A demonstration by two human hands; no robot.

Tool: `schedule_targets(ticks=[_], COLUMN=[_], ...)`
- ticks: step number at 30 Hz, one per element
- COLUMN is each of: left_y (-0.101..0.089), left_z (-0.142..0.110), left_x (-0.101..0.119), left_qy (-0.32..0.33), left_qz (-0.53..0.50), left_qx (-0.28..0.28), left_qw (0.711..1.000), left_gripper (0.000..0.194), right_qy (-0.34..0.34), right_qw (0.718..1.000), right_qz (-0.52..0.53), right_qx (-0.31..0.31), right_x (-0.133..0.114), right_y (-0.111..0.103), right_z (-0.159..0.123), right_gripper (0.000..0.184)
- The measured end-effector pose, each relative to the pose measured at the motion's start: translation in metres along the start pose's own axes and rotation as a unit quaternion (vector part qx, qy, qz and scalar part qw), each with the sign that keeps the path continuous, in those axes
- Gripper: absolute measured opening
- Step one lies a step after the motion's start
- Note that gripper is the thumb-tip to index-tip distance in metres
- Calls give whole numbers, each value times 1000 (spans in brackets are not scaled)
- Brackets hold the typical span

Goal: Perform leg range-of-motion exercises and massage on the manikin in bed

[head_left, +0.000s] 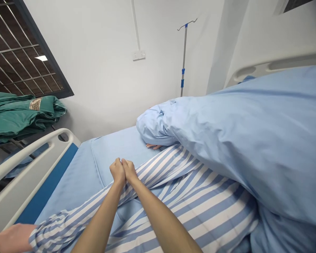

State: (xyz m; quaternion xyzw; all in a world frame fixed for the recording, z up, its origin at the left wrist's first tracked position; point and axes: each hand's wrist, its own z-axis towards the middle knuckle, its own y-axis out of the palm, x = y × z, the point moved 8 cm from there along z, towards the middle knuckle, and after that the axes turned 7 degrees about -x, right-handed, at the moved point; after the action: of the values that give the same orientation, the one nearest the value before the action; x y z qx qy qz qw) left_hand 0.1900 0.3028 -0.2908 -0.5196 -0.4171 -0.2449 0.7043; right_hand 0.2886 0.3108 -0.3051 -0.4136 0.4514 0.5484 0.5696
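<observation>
My left hand (117, 171) and my right hand (129, 171) are closed into fists, pressed side by side. Both rest against a limb in blue-and-white striped clothing (158, 165), with bare forearms stretched forward over it. The curled fingers hide whatever is inside them, and I cannot tell whether they pinch the cloth. Toward the lower left, bare skin (14, 239) sticks out of the striped cuff; hand or foot is unclear. A few fingertips (153, 146) show under the light blue quilt (226, 133), which covers the rest of the body on the right.
The bed's blue sheet (113, 140) lies beneath. A white-and-blue bed end board (55, 144) stands at left, with folded green cloth (23, 112) beyond. By the wall rises an IV pole (184, 52); a socket (139, 55) and a barred window (21, 45) are behind.
</observation>
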Motion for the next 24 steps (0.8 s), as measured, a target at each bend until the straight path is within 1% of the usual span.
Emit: schedule_targets(ticks=[3,6,9,13,16,18,20,21,23,24], left_y=[6,8,9,10,11,12,14,16,18,19], left_z=[-14,-23,-24,-23,-25,-27,-29,-30,-30,-30], left_x=[-7,-11,-12,-10,-11,-10,-9,-8,-6,-7], left_qy=[10,22,25,30,17,9,8,10,11,9], left_qz=[16,48,88,131,158,176,191,196,202,204], left_qx=[-10,-17,-20,-25,-33,-42,-52,-57,-65,-67], left_qw=[1000,998,996,991,987,983,980,979,977,977], left_gripper=[39,39,39,40,41,42,43,44,46,48], right_qy=[25,34,29,17,40,44,13,-6,-28,-30], right_qw=[999,999,999,1000,996,990,977,966,943,937], right_qz=[-6,5,6,-20,-80,-135,-209,-251,-319,-336], right_qx=[25,33,29,16,2,-15,-47,-66,-91,-92], right_x=[1,1,3,5,4,-4,-18,-24,-29,-28], right_y=[-5,-7,-7,-3,-6,-10,-14,-15,-17,-19], right_z=[-1,-2,-3,-3,1,4,7,7,4,1], right_gripper=[39,38,37,37,38,38,39,40,43,44])
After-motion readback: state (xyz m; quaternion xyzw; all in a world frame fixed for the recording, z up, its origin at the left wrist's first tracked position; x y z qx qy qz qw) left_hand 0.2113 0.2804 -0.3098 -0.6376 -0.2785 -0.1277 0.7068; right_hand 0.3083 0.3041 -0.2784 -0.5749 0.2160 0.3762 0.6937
